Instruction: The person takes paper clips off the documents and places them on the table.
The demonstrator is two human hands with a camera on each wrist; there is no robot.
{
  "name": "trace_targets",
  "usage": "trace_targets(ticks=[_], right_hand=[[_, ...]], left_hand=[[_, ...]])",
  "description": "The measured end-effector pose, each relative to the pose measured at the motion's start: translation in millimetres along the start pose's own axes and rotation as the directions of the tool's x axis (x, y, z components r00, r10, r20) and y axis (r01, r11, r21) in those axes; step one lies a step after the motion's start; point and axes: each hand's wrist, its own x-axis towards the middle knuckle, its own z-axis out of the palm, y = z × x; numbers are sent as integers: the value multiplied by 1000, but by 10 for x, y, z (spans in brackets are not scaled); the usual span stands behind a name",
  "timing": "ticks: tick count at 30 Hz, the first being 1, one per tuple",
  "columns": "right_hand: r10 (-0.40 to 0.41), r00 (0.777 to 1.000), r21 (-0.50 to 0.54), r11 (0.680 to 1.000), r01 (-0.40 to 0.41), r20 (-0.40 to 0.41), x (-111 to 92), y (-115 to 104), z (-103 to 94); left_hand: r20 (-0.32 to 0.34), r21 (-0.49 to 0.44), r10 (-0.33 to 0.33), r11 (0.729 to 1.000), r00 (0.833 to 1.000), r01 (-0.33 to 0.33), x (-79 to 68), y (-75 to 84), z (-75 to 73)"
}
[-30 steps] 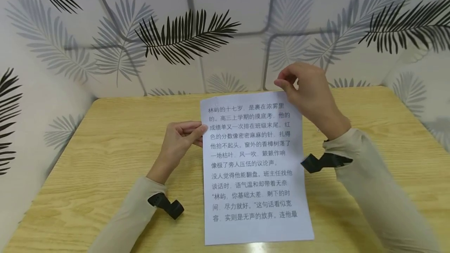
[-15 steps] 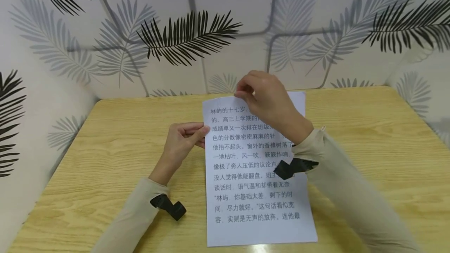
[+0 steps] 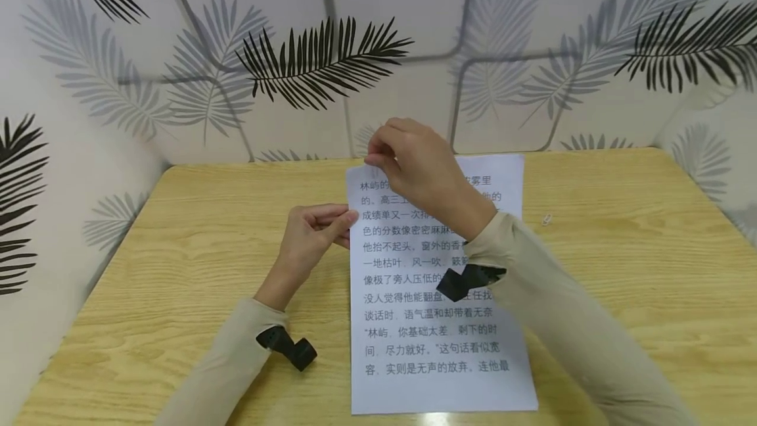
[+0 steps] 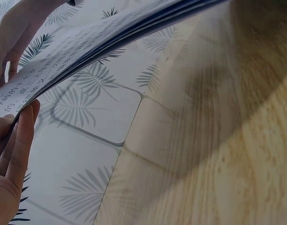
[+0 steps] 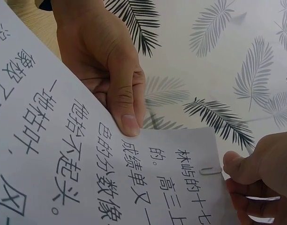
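Observation:
A stack of printed paper sheets (image 3: 437,393) is held tilted above the table; several layered edges show in the left wrist view. My left hand (image 3: 310,232) pinches its left edge, thumb in front and fingers behind, also seen in the right wrist view as the left hand (image 5: 106,61). A small paper clip (image 5: 210,171) sits on the top edge near the top-left corner. At the clip's outer end, the right hand (image 5: 260,171) has thumb and fingertips closed together. From the head view this right hand (image 3: 416,166) covers part of the first lines of text.
Another paper clip (image 3: 547,219) lies on the wooden table (image 3: 207,242), right of the paper. Behind the table's far edge stands a wall (image 3: 402,5) with a leaf pattern. Black wrist straps with small cameras (image 3: 290,347) are on both sleeves.
My right hand has moved left along the paper's top edge, from the top-right corner to the clip near the top-left. The loose clip on the table has come into plain view. The left hand keeps its grip.

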Motion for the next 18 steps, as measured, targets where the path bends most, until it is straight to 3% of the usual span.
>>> trace_targets(ticks=[18], right_hand=[[53, 997, -61, 997, -49, 62, 37, -25, 40]], left_hand=[[-12, -13, 4, 1000, 1000, -4, -6, 36, 18]])
